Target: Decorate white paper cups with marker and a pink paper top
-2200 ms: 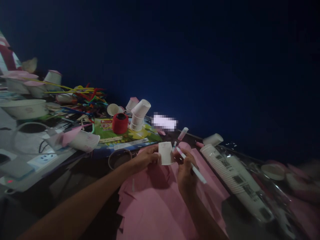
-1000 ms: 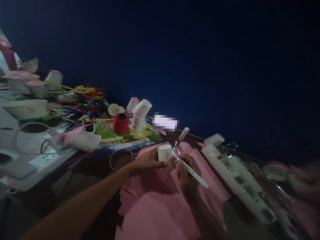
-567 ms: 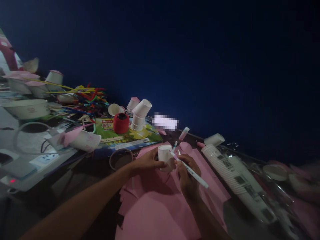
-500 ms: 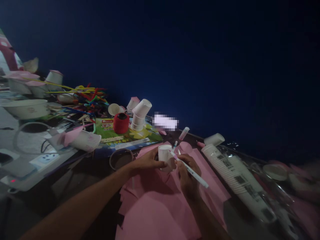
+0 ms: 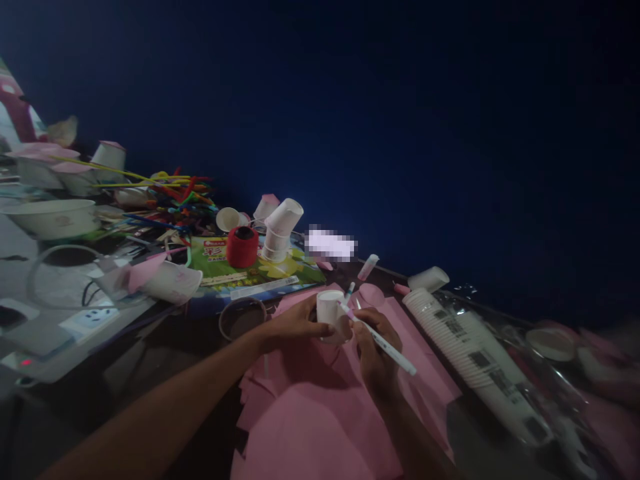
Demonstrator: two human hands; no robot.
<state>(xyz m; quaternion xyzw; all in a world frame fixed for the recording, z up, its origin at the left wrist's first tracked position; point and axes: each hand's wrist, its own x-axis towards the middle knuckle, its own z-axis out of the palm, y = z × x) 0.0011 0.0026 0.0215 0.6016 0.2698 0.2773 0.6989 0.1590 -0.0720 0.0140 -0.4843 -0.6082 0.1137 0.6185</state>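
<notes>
White paper cup [image 5: 327, 315] sat above the far part of the pink paper [image 5: 310, 427], near upright, narrow end up. Left hand [image 5: 296, 325], nearer, gripped it from its left, thumb across the front. Right hand [image 5: 376, 367], over the paper's right part, pinched a white marker [image 5: 395, 354]; I saw its tip reach the cup's upper right, apparently touching. Versus the earliest frame: tip closer, cup tipped toward viewer.

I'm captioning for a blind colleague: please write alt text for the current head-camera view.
A person's left hand holds a white paper cup over pink paper while the right hand holds a white marker with its tip at the cup. Beyond, a red roll stands on a green packet; to the right lies a sleeve of stacked cups.
</notes>
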